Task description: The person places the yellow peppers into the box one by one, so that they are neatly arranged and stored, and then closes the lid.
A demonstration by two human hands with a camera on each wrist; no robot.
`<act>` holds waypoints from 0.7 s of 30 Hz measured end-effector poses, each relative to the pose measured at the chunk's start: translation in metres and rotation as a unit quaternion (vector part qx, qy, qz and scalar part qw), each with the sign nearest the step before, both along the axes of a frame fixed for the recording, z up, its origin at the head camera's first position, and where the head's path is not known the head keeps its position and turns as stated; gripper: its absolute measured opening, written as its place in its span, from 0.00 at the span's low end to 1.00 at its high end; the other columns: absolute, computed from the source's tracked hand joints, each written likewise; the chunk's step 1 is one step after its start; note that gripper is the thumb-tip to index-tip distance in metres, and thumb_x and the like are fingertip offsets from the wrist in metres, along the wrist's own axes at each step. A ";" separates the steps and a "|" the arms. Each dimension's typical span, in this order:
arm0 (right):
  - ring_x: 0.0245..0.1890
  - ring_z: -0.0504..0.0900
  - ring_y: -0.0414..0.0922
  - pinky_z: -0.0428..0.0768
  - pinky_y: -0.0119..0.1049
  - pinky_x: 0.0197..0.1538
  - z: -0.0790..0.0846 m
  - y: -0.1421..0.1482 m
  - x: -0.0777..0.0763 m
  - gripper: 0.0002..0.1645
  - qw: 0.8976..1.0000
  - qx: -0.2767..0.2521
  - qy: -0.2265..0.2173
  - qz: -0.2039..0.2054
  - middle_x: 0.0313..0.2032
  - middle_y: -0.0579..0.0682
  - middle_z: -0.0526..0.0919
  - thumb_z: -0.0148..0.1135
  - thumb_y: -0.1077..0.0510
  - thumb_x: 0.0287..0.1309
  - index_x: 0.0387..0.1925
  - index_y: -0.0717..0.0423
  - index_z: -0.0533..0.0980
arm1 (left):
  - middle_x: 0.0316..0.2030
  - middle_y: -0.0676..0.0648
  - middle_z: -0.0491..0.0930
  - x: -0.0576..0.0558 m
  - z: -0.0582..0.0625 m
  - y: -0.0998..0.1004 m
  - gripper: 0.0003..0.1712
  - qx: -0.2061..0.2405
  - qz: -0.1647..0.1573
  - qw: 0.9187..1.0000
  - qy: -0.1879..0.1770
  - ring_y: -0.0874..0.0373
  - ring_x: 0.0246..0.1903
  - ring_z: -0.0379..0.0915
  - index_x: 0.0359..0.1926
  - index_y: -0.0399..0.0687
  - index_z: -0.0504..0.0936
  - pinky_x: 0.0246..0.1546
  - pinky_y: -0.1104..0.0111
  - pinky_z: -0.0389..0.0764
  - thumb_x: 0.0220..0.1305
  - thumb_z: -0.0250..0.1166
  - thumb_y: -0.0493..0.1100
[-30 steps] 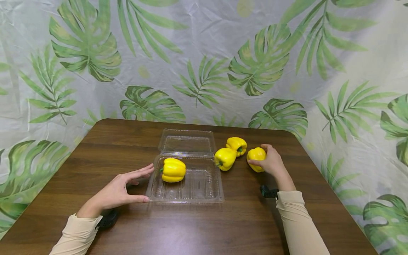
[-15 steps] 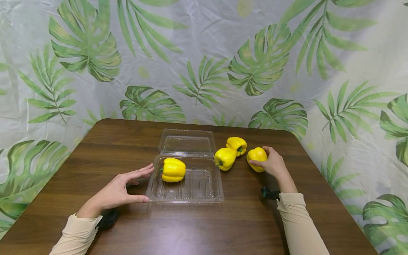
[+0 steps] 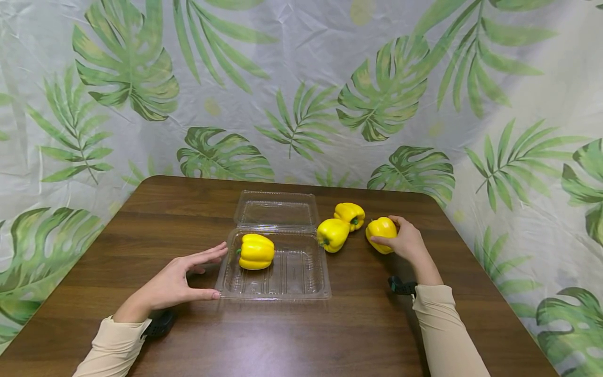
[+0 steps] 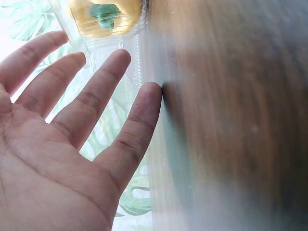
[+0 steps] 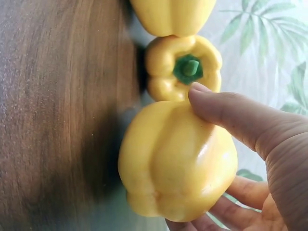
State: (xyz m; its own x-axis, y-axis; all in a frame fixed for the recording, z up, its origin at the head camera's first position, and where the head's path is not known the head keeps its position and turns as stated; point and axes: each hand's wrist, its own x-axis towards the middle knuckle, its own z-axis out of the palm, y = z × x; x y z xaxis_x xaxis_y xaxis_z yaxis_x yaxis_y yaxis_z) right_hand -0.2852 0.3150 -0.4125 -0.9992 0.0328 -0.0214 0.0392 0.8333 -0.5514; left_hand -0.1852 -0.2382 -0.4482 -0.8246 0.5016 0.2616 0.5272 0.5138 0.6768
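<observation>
At my one o'clock, my right hand (image 3: 407, 242) pinches a yellow pepper (image 3: 381, 234); my left hand (image 3: 173, 284), fingers spread, is at the nine o'clock edge of the clear tray (image 3: 297, 272). A second pepper (image 3: 256, 252) lies inside, toward ten o'clock.

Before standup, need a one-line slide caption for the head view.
Right hand grips a yellow pepper; left hand beside an open clear box with another pepper inside.
</observation>
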 end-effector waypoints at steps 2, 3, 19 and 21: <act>0.71 0.70 0.72 0.74 0.67 0.71 0.001 0.000 0.000 0.60 1.000 -0.002 0.002 0.001 0.75 0.75 0.66 0.74 0.38 0.65 0.80 0.70 0.58 | 0.80 0.46 0.68 0.000 0.000 0.000 0.53 -0.001 0.000 1.000 -0.001 0.57 0.67 0.80 0.80 0.50 0.70 0.59 0.59 0.87 0.58 0.83 0.54; 0.72 0.70 0.72 0.74 0.67 0.71 0.002 0.000 0.000 0.60 1.000 -0.003 0.002 0.002 0.75 0.75 0.66 0.74 0.39 0.65 0.80 0.70 0.58 | 0.80 0.46 0.68 0.000 0.000 0.000 0.53 -0.001 0.001 1.000 -0.001 0.57 0.67 0.80 0.81 0.50 0.69 0.59 0.59 0.87 0.58 0.83 0.54; 0.67 0.74 0.70 0.78 0.64 0.67 0.017 -0.004 0.003 0.58 0.999 0.003 0.029 0.032 0.72 0.75 0.71 0.74 0.39 0.65 0.79 0.70 0.60 | 0.80 0.45 0.68 -0.002 -0.002 0.000 0.53 0.002 -0.001 1.000 0.000 0.57 0.67 0.81 0.81 0.51 0.70 0.59 0.60 0.87 0.58 0.84 0.54; 0.67 0.75 0.70 0.78 0.64 0.66 0.018 -0.004 0.004 0.58 0.999 0.005 0.031 0.036 0.72 0.75 0.71 0.74 0.39 0.65 0.80 0.70 0.60 | 0.80 0.45 0.68 -0.003 -0.003 -0.001 0.53 0.002 -0.001 1.000 0.002 0.58 0.67 0.80 0.81 0.51 0.70 0.59 0.60 0.87 0.58 0.84 0.54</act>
State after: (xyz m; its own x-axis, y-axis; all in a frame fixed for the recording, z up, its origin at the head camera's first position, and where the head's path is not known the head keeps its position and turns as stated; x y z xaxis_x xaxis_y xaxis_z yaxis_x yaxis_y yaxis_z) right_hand -0.2816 0.3108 -0.3940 -0.9984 -0.0391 0.0412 -0.0552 0.8377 -0.5433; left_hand -0.1877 -0.2388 -0.4514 -0.8225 0.5026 0.2662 0.5307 0.5100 0.6769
